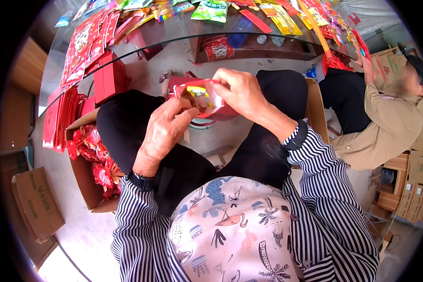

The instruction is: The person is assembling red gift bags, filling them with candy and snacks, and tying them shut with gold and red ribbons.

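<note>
Above my knees, a small red bag (pixel 215 104) is held with its mouth spread and its pale inside showing. A yellow packet (pixel 198 91) lies inside it, along with other contents too small to make out. My left hand (pixel 164 127) grips the near left side of the bag between thumb and fingers. Pinched on the upper right rim is my right hand (pixel 239 91). The bag's underside is mostly hidden by the hands.
A glass table (pixel 174 43) ahead carries colourful snack packets and flat red bags (pixel 87 44). Left stand folded red bags (pixel 61 117) and a cardboard box (pixel 82 181) of red wrapped bundles (pixel 107 171). Another person (pixel 385 117) in a tan jacket sits right, a hand at the table.
</note>
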Action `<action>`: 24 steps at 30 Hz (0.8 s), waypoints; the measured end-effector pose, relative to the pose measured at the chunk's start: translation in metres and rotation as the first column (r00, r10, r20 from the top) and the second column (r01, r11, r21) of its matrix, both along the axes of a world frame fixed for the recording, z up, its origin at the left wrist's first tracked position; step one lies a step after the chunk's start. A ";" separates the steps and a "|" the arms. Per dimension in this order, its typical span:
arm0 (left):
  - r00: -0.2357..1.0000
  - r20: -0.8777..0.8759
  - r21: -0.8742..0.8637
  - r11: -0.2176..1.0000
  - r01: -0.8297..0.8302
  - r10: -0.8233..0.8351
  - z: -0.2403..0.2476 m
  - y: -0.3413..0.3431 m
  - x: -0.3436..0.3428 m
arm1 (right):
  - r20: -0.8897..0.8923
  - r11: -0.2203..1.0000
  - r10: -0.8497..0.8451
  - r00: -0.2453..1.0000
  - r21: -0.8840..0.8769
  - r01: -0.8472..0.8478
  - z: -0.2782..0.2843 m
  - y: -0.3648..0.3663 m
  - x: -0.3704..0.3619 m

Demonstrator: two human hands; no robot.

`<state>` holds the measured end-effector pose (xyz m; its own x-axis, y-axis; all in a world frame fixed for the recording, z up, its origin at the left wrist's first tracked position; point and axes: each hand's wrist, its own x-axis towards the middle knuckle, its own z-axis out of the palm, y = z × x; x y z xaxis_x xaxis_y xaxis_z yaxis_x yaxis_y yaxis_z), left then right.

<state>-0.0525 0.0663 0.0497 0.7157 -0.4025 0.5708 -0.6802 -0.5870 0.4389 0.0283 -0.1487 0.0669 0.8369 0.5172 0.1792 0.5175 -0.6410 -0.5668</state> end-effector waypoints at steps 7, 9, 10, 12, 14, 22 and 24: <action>1.000 -0.012 -0.018 1.000 0.015 -0.015 0.008 -0.005 -0.005 | -0.085 0.979 -0.007 0.996 0.201 0.024 0.011 -0.005 0.004; 0.999 -0.030 -0.033 0.999 0.023 -0.024 0.009 -0.006 -0.007 | -0.086 0.981 -0.005 0.996 0.192 0.021 0.007 -0.004 0.007; 0.999 -0.037 -0.019 1.000 0.023 -0.024 0.009 -0.005 -0.010 | -0.084 0.983 0.001 0.996 0.184 0.014 0.006 -0.002 0.008; 0.999 -0.045 -0.006 1.000 0.026 -0.026 0.007 -0.005 -0.012 | -0.096 0.981 -0.016 0.995 0.192 0.035 0.007 -0.004 0.008; 0.996 -0.079 0.003 0.999 0.046 -0.046 0.006 -0.005 -0.013 | -0.057 0.994 0.007 0.998 0.111 -0.001 0.004 -0.007 0.008; 1.000 -0.013 0.025 1.000 -0.015 0.015 0.010 -0.003 -0.014 | -0.139 0.975 0.057 0.989 0.219 -0.025 0.006 -0.007 0.004; 1.000 -0.011 0.040 0.999 -0.023 0.023 0.009 -0.001 -0.015 | -0.127 0.982 0.065 0.990 0.184 -0.041 0.010 -0.007 0.003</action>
<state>-0.0677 0.0651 0.0589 0.7316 -0.4079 0.5462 -0.6612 -0.6197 0.4229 0.0312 -0.1556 0.0772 0.8319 0.5303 0.1637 0.4610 -0.4960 -0.7358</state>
